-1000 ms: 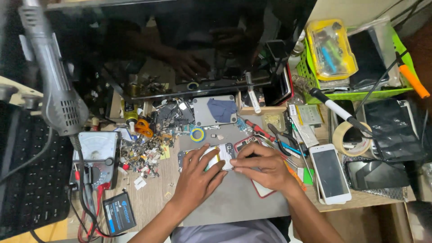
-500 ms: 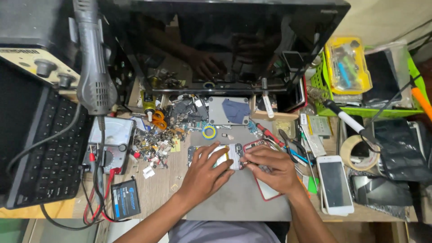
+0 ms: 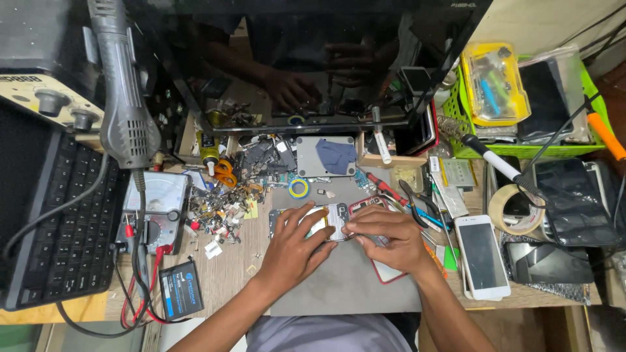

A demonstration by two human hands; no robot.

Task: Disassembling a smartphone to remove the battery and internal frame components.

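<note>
An opened phone [image 3: 334, 220] with its back removed lies on a grey work mat [image 3: 345, 280] near the front of the bench. My left hand [image 3: 297, 244] holds its left side, fingers curled over the edge. My right hand [image 3: 385, 234] rests on its right side, fingertips pinched on something small at the phone's middle; what it pinches is too small to tell. A red phone case [image 3: 381, 270] lies partly under my right hand.
A white phone [image 3: 481, 255] lies face up at right, beside a tape roll [image 3: 512, 212] and a soldering iron [image 3: 495, 160]. A multimeter [image 3: 156, 202], battery [image 3: 180, 289] and keyboard [image 3: 59, 221] sit left. A hot-air gun [image 3: 127, 98] hangs above. A dark monitor [image 3: 313, 58] stands behind. A green basket [image 3: 528, 150] is at back right.
The view has shifted, so the bench sits further right in the frame. Both hands stay on the opened phone, with only small finger movements.
</note>
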